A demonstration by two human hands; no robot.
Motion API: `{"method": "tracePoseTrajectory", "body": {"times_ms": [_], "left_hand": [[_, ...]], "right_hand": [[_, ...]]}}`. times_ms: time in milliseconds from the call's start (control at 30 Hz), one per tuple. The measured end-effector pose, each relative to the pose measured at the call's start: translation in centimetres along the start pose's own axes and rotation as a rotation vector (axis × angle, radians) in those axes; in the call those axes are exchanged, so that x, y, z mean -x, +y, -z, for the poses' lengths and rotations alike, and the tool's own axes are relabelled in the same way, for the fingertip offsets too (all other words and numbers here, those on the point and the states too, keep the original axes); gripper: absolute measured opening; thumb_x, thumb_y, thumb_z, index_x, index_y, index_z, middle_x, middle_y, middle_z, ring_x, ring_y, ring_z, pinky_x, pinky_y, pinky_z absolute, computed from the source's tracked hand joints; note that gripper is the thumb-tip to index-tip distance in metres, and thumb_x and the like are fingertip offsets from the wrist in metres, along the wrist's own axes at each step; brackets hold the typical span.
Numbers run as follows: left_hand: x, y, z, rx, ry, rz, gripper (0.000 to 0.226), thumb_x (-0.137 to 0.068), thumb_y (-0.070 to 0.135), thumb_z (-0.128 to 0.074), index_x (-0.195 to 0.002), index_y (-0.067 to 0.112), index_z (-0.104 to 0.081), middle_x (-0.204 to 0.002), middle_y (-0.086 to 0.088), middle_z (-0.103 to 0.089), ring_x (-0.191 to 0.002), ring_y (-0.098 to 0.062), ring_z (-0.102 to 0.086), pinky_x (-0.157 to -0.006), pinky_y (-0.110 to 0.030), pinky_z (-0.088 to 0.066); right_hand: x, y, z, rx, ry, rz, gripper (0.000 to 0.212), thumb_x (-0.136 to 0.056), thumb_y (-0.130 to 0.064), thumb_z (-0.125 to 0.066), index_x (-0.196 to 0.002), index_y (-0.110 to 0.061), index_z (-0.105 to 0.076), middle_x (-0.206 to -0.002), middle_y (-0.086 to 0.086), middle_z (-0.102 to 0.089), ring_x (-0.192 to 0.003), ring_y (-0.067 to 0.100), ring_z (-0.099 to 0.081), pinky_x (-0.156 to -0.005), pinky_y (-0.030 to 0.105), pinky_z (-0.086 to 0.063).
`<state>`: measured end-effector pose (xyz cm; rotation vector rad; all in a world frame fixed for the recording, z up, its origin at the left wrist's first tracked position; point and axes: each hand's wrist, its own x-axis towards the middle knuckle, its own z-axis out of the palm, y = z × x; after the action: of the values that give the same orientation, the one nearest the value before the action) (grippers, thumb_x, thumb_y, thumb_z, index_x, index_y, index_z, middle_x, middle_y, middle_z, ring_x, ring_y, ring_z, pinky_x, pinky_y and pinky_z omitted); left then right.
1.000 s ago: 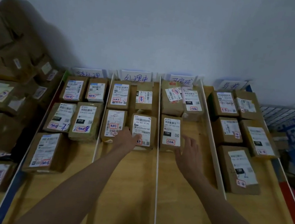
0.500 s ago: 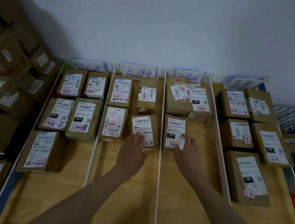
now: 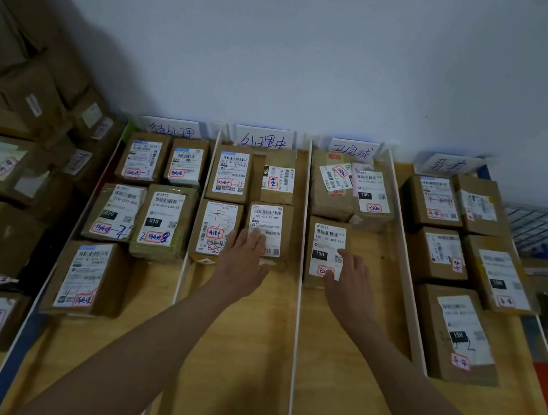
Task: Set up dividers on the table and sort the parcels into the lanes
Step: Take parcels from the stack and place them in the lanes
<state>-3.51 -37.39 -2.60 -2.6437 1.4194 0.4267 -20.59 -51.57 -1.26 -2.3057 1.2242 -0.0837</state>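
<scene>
The desk [image 3: 233, 357] is showing a pale wood top, smooth with a soft sheen. The dividers [image 3: 297, 313] are looking like thin white strips, matt, material hard to tell. The parcels [image 3: 164, 221] are wearing brown cardboard, matt, some wrapped in glossy tape that is catching light. White paper labels [image 3: 328, 248] are sitting on them, slightly shiny. The lane signs [image 3: 263, 139] at the far edge are appearing as white paper. The wall [image 3: 318, 57] behind is looking matt and painted.
</scene>
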Motion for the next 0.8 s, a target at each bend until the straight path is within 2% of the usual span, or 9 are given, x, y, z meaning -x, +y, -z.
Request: {"method": "tracePoseTrajectory", "body": {"times_ms": [267,433,600,800], "left_hand": [[4.8,-4.3,4.5,0.051,0.173,0.101,0.060,-0.104,0.045,-0.027,-0.155,0.015,-0.022,-0.163,-0.006,-0.020,-0.150,-0.026,-0.016,-0.123,-0.044,-0.008],[10.6,-9.2,6.4,0.017,0.223,0.218,0.058,-0.103,0.044,-0.027,-0.154,0.016,-0.023,-0.162,-0.006,-0.023,-0.149,-0.025,-0.019,-0.123,-0.045,-0.008],[17.3,-14.0,7.3,0.003,0.285,0.347,0.057,-0.102,0.043,-0.031,-0.153,0.017,-0.027,-0.160,-0.006,-0.026,-0.147,-0.024,-0.022,-0.123,-0.044,-0.011],[24.4,-19.6,8.3,-0.018,0.326,0.455,0.058,-0.103,0.045,-0.030,-0.152,0.014,-0.029,-0.159,-0.008,-0.029,-0.146,-0.026,-0.025,-0.122,-0.046,-0.013]], "right_hand": [[2.0,-5.8,2.0,0.116,0.049,0.171,0.048,-0.101,-0.028,-0.044,-0.146,-0.015,-0.039,-0.151,0.007,-0.041,-0.140,0.026,-0.036,-0.115,0.044,-0.033],[5.1,-10.0,2.2,0.156,0.047,0.273,0.046,-0.101,-0.032,-0.042,-0.144,-0.014,-0.039,-0.147,0.008,-0.043,-0.137,0.028,-0.037,-0.113,0.045,-0.032],[8.2,-15.3,1.1,0.155,0.041,0.388,0.051,-0.102,-0.035,-0.042,-0.149,-0.018,-0.035,-0.154,0.006,-0.037,-0.143,0.027,-0.032,-0.117,0.045,-0.027],[12.0,-22.4,-0.9,0.155,0.027,0.507,0.050,-0.102,-0.034,-0.042,-0.148,-0.015,-0.036,-0.148,0.009,-0.043,-0.139,0.028,-0.036,-0.114,0.044,-0.031]]}}
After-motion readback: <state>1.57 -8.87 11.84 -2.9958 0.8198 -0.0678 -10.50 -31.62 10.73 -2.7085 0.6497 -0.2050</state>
